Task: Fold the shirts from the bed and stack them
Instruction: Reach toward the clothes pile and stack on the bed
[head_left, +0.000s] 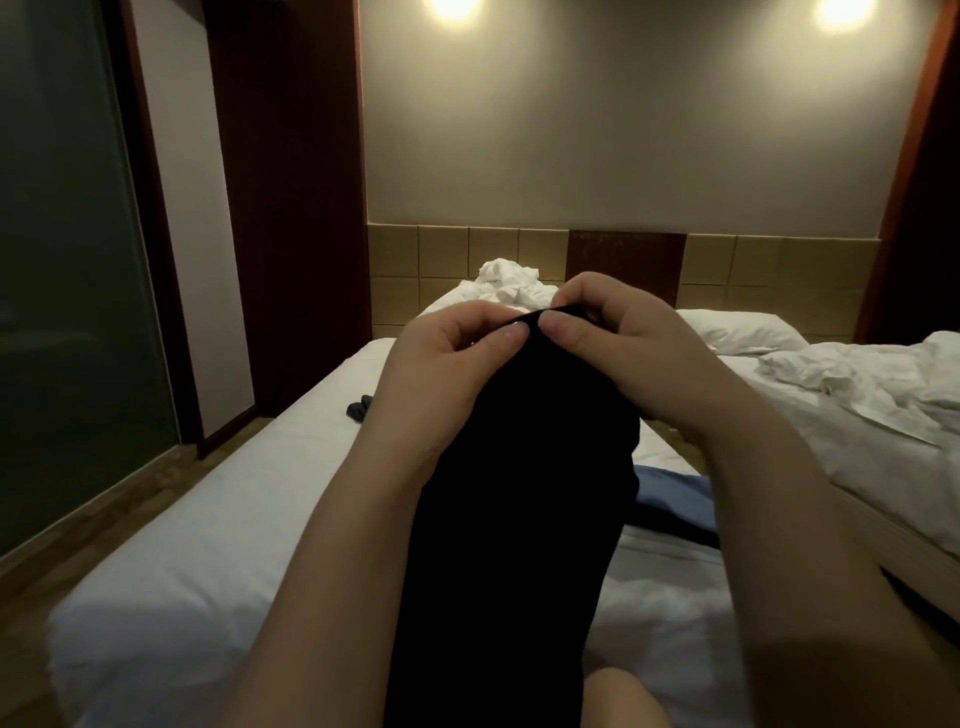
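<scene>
Above the bed (218, 530), both hands — left hand (447, 358), right hand (623, 343) — pinch the black shirt's (519, 493) top edge.

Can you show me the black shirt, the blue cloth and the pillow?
black shirt (519, 493), head view, middle of the hanging fabric.
blue cloth (670, 491), head view, middle of its visible fold.
pillow (737, 330), head view, its white top.
</scene>
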